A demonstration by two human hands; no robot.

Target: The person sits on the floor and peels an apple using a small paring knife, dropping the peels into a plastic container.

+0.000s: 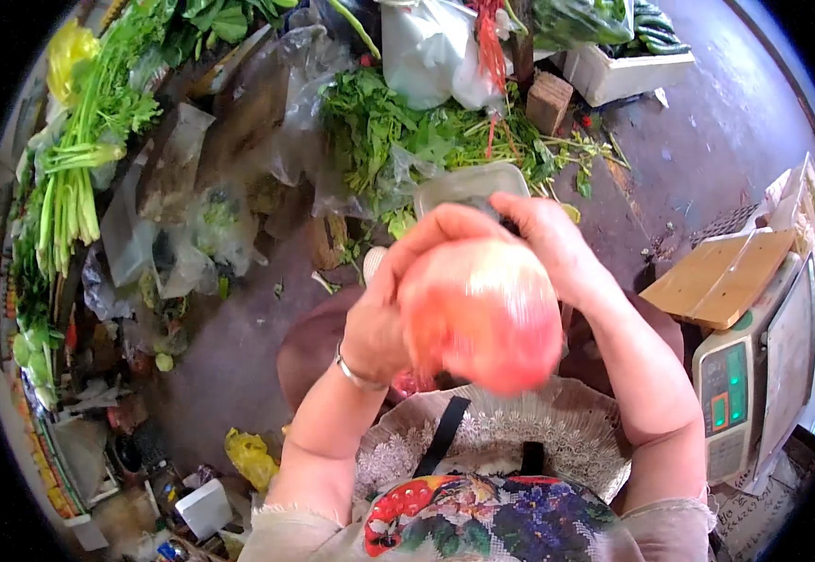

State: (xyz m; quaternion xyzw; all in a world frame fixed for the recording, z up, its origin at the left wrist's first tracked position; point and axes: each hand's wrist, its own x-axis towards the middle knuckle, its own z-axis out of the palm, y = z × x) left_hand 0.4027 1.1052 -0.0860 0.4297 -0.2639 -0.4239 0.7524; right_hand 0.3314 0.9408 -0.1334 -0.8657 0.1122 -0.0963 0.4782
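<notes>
A large, round, pink-red object with a shiny, streaked surface is held up in front of my lap; blur hides exactly what it is. My left hand, with a bangle at the wrist, grips it from the left, fingers curved over its far side. My right hand is at its far right edge, one finger pointing left; its other fingers are hidden, so I cannot tell whether it grips the object. Beyond both hands sits a pale plastic container. Something red shows below the object.
Leafy greens lie on the floor ahead, near a wooden block and a white foam box of cucumbers. To the right stands a digital scale beside a cardboard piece. Celery and plastic bags are at left.
</notes>
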